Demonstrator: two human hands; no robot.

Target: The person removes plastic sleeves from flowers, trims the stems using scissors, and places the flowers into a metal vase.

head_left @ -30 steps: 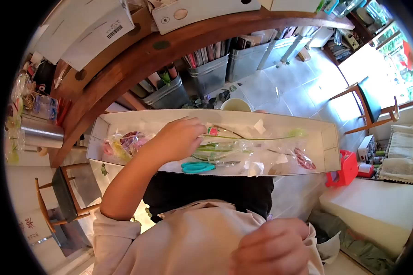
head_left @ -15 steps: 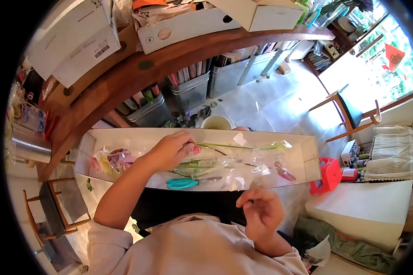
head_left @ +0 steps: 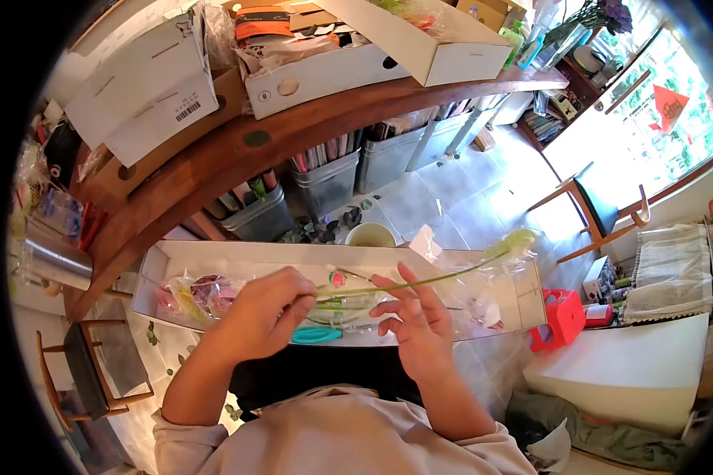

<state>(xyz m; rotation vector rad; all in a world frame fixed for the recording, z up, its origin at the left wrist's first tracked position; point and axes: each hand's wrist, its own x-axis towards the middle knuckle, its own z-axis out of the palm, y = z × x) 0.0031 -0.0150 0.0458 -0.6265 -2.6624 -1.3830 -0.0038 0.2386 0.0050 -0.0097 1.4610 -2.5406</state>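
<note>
My left hand [head_left: 265, 313] pinches the lower end of a long green flower stem [head_left: 420, 281] and holds it above a long white cardboard box [head_left: 238, 255]. The stem runs up to the right to a pale green bud in clear wrap [head_left: 516, 239]. My right hand [head_left: 416, 321] has its fingers spread and touches the middle of the stem from below. Teal-handled scissors [head_left: 315, 336] lie in the box under my hands. Wrapped flowers [head_left: 198, 291] lie at the box's left end.
A curved wooden counter [head_left: 238, 142] with cardboard boxes [head_left: 146, 79] arcs behind the white box. Metal bins [head_left: 325, 182] of papers stand beneath it. A cup [head_left: 370, 235] sits beyond the box. A red object [head_left: 561, 317] and a white block [head_left: 626, 372] are at right.
My left hand has lifted the stem out of the box, tilting its bud up to the right. My right hand rose from my lap to touch the stem.
</note>
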